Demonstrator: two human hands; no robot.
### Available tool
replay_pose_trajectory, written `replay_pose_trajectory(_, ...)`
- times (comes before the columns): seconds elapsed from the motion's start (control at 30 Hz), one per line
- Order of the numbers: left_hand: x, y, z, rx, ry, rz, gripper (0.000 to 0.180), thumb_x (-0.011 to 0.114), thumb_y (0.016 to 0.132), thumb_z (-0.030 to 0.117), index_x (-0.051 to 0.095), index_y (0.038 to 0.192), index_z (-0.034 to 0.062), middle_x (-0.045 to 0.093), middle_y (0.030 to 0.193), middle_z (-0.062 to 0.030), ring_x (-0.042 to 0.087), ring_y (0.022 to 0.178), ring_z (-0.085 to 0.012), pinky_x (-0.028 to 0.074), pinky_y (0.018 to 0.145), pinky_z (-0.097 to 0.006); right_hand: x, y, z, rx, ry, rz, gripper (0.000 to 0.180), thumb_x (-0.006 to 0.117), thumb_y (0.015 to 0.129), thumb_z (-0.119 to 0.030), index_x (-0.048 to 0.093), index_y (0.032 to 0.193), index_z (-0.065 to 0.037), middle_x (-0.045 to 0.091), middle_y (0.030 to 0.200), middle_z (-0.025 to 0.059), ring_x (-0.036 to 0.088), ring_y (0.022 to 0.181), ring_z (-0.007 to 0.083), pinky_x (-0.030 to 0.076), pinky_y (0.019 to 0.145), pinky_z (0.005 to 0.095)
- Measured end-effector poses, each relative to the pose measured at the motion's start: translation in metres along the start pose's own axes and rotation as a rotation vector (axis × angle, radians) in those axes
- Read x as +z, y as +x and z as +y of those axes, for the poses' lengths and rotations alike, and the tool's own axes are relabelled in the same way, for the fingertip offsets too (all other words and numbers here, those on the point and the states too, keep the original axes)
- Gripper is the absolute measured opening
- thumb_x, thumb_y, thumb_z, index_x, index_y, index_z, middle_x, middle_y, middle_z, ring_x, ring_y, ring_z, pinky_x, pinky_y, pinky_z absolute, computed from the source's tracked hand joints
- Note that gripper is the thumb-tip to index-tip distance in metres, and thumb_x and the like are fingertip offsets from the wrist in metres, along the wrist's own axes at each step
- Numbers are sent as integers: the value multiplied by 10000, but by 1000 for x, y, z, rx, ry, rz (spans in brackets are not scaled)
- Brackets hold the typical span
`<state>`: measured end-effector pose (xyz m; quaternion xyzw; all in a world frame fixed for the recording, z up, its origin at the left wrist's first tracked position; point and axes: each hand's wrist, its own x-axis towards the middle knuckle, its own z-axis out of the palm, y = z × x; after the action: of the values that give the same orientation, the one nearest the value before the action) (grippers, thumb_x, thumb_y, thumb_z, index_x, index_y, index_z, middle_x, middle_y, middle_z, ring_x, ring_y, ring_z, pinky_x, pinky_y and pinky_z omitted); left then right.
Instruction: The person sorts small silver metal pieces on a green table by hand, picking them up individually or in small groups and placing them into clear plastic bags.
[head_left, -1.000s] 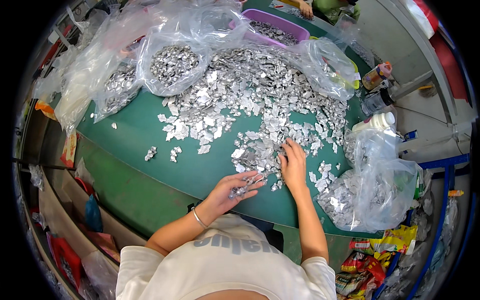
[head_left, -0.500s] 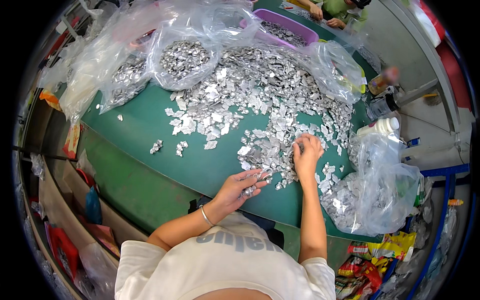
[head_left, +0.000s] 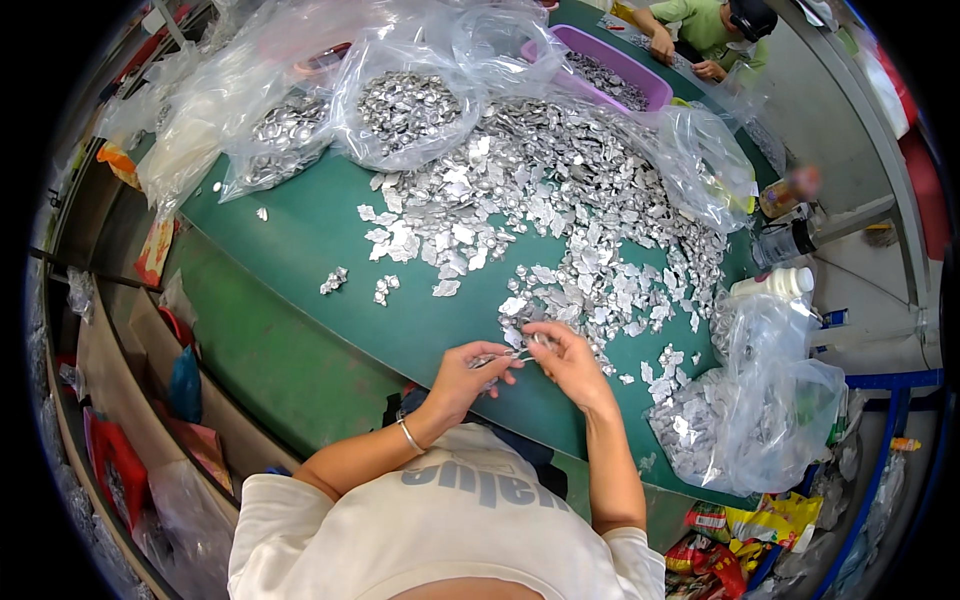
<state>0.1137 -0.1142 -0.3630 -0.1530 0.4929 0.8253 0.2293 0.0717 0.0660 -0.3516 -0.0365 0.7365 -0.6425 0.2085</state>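
Observation:
A wide heap of small silver metal pieces point(head_left: 560, 210) covers the green table point(head_left: 330, 260). My left hand point(head_left: 470, 372) and my right hand point(head_left: 565, 360) meet just above the table's near edge. Both pinch a small silver piece point(head_left: 520, 350) between their fingertips. My left wrist wears a thin bracelet. The loose edge of the heap lies right beyond my fingers.
Clear plastic bags with silver pieces stand at the back left point(head_left: 400, 100) and near right point(head_left: 760, 420). A purple tray point(head_left: 610, 70) sits at the far side, where another person's hands point(head_left: 680, 55) work. Bottles point(head_left: 790, 240) stand on the right edge. Snack packets point(head_left: 740, 530) lie lower right.
My right hand has lifted off the heap and drawn back toward me. It now meets my left hand, and both hold a small silver piece.

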Motion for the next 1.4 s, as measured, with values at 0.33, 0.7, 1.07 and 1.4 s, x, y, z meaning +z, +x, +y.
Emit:
replay_pose_trajectory(0.33,2,-2,-3,14,-137,-10,248,586,902,79,575,1123,-33,660,929,-126,548,663,-88,415,517,-205,-5,13,5,-44,-80,324,133,659,856,-152,585,830,-44,527,588,-27,430,512,43,316,445,229)
replay_pose_trajectory(0.7,-14,-6,-4,-15,-194,-66,230,558,899,60,583,1107,-35,632,876,-118,482,576,-93,332,457,-216,23,23,-11,-178,-1248,403,142,657,796,-243,644,804,-102,631,613,139,628,567,348,477,514,461)
replay_pose_trajectory(1.07,-46,-14,14,140,-183,68,210,544,907,57,595,1094,-21,611,810,-83,448,537,-71,319,443,-199,-22,8,-14,-163,-579,371,115,709,798,-82,649,782,15,571,546,45,554,487,85,415,464,247)
replay_pose_trajectory(1.4,-129,-11,54,582,30,570,181,530,912,47,616,1063,-3,600,761,-35,463,512,-42,332,412,-178,-42,4,7,-90,-358,558,148,664,851,-105,612,769,6,534,549,26,502,465,81,352,429,243)
